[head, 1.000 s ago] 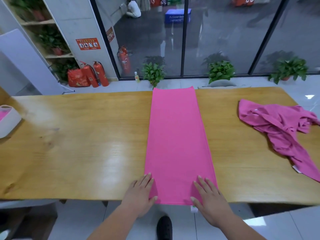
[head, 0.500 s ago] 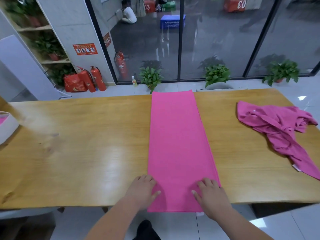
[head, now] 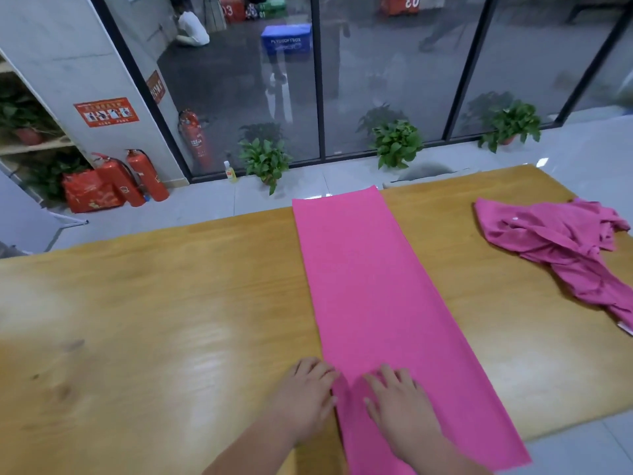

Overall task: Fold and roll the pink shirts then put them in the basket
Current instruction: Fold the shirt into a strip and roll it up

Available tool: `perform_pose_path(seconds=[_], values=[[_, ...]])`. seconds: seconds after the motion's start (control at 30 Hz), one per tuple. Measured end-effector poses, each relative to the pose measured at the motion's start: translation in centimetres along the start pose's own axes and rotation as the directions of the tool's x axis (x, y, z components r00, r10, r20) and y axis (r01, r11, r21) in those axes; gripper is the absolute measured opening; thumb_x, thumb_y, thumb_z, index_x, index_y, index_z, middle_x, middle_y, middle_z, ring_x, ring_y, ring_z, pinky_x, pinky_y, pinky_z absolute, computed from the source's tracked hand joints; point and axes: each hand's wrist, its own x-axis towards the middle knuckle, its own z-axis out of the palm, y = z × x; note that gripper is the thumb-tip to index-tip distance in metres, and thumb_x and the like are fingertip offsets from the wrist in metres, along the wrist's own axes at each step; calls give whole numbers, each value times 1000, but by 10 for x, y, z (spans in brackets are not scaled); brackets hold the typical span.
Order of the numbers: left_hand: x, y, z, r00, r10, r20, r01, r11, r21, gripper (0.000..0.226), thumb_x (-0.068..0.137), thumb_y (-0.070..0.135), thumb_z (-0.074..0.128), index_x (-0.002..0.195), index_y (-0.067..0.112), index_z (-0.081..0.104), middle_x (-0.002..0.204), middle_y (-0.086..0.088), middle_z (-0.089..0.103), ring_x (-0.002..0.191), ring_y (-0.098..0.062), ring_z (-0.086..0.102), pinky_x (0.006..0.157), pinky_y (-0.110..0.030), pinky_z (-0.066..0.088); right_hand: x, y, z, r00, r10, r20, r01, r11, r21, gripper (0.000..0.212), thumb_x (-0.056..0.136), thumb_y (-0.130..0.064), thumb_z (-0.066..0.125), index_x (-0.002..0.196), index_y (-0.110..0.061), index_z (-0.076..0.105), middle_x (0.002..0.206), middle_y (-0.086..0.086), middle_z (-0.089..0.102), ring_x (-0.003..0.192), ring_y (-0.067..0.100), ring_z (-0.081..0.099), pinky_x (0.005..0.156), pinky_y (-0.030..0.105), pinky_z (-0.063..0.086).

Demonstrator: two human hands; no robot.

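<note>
Hands press a folded pink shirt flat on a wooden worktop

Left hand (head: 303,399) and right hand (head: 399,402), fingers (head: 388,373) spread, rest at six o'clock on the long folded pink cloth strip (head: 370,296); a crumpled pink shirt (head: 561,248) lies at two o'clock on the glossy wooden worktop (head: 154,320).

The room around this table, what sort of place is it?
Probably an office or workshop lobby, not a home: a glass partition wall with a hall beyond, fire extinguishers by a pillar, and potted plants lining the tiled floor behind the wooden table.

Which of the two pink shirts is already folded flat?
The long pink strip under both hands; the other shirt lies crumpled at the table's right end.
</note>
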Motion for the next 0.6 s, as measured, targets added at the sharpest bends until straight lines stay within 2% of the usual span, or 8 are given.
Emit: perform_pose_path(seconds=[0.07, 0.13, 0.27, 0.4, 0.47, 0.53, 0.6], values=[[17, -20, -13, 999, 30, -38, -30, 1000, -6, 50, 102, 46, 44, 150, 31, 45, 149, 7, 47, 144, -24, 35, 121, -40, 31, 18, -13, -5, 996, 79, -40, -79, 997, 7, 45, 97, -54, 53, 136, -32, 61, 132, -1, 59, 118, 26, 57, 91, 46, 54], [37, -41, -26, 999, 2, -53, -3, 1000, -7, 54, 103, 45, 46, 154, 32, 38, 160, 4, 37, 151, -26, 28, 123, -42, 29, 32, -26, -8, 991, 129, -40, -126, 990, 58, 53, 89, -53, 66, 137, -29, 63, 138, 1, 61, 123, 29, 60, 93, 49, 58], [84, -80, -45, 996, -83, -10, 83, 997, 3, 65, 106, 50, 43, 165, 31, 22, 176, -1, 9, 161, -30, 7, 128, -49, 19, 42, -58, 10, 989, 127, -73, -121, 989, 81, 67, 79, -64, 55, 137, -32, 64, 151, -1, 57, 129, 32, 62, 92, 50, 61], [126, -113, -51, 993, -116, -20, 116, 993, 6, 73, 104, 56, 42, 167, 28, 17, 177, -4, 4, 162, -32, 4, 130, -51, 15, 45, -85, 21, 968, 237, -84, -229, 969, 92, 68, 81, -64, 48, 137, -30, 65, 154, 6, 55, 131, 37, 58, 93, 57, 57], [144, -125, -54, 994, -110, -27, 110, 994, 17, 76, 104, 59, 41, 168, 29, 13, 177, -5, 1, 162, -32, 1, 130, -51, 13, 52, -92, 18, 949, 290, -124, -276, 954, 117, 69, 85, -65, 47, 144, -31, 58, 160, 6, 48, 139, 37, 51, 100, 59, 53], [159, -134, -57, 994, -104, -18, 104, 994, 23, 80, 103, 64, 40, 169, 31, 7, 177, -5, -4, 162, -33, -3, 130, -51, 11, 60, -97, 15, 936, 332, -118, -316, 938, 140, 74, 91, -68, 49, 156, -33, 42, 170, 3, 30, 153, 37, 33, 116, 59, 40], [168, -143, -55, 994, -103, 26, 102, 994, 35, 86, 100, 72, 37, 168, 33, 1, 177, -3, -9, 162, -32, -7, 130, -52, 9, 65, -99, 15, 926, 362, -109, -342, 925, 163, 80, 94, -69, 51, 163, -33, 29, 175, 2, 16, 159, 36, 18, 125, 58, 26]])
